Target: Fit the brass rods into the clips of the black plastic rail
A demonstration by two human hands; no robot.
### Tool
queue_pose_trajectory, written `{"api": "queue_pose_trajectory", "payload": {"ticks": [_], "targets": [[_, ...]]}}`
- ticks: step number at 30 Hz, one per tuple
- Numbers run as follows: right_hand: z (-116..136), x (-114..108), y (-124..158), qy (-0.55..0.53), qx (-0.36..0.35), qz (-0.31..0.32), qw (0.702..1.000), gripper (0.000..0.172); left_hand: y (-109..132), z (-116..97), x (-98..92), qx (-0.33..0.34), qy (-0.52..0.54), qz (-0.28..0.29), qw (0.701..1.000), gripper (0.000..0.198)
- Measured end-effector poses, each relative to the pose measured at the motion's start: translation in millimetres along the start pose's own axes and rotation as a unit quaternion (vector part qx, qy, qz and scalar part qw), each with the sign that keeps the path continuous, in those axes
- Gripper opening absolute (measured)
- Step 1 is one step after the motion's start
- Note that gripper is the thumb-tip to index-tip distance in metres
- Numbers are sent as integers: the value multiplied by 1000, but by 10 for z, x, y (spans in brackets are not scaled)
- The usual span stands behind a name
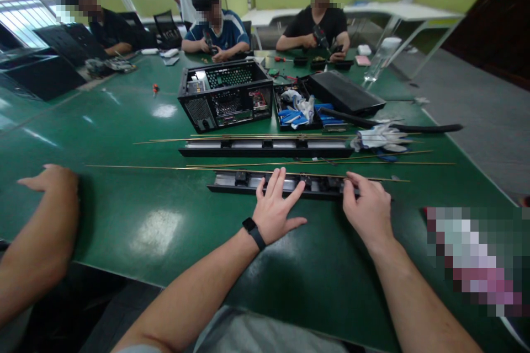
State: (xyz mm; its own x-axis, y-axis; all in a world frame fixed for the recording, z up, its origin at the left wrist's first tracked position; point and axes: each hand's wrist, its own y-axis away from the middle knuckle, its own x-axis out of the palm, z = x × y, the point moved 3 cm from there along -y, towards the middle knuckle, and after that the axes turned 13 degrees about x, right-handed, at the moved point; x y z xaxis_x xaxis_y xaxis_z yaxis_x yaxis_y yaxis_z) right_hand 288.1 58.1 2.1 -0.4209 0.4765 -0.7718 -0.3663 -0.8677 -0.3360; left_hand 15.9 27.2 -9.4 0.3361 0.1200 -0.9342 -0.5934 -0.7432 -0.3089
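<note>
My left hand (275, 209) has its fingers spread, and the fingertips rest on the near black channel-shaped rail (256, 190). A dark watch (253, 233) is on that wrist. Over the rail's right end, my right hand (369, 205) has thumb and forefinger pinched on a thin brass-coloured rod (389, 180), which runs along the rail's far edge. Small black blocks (242, 177) sit inside the rail, partly covered by my hands. Just beyond lie more thin rods (414, 163) and a second black rail (248, 151) with a pale inner strip.
Farther back stand an open black computer case (226, 96), a tray with blue-and-white gloves (296, 107) and a black panel (343, 91). White gloves (383, 138) lie by the second rail's right end. Another person's arm (45, 226) rests at left. Co-workers sit across the green table (124, 132).
</note>
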Motion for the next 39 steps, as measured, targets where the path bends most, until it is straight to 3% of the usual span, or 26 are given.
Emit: {"api": "queue_pose_trajectory", "payload": {"ticks": [10, 18, 25, 39], "targets": [[-86, -32, -51, 16, 46, -11, 999, 49, -10, -8, -12, 1, 2, 0, 1000, 108], [13, -12, -1, -1, 11, -3, 1000, 47, 1, 12, 0, 3, 0, -8, 1000, 111], [-51, 20, -28, -4, 28, -21, 999, 50, -5, 14, -14, 6, 3, -9, 1000, 111], [-10, 35, -13, 8, -4, -9, 1000, 48, -15, 27, -17, 7, 2, -13, 1000, 110]]}}
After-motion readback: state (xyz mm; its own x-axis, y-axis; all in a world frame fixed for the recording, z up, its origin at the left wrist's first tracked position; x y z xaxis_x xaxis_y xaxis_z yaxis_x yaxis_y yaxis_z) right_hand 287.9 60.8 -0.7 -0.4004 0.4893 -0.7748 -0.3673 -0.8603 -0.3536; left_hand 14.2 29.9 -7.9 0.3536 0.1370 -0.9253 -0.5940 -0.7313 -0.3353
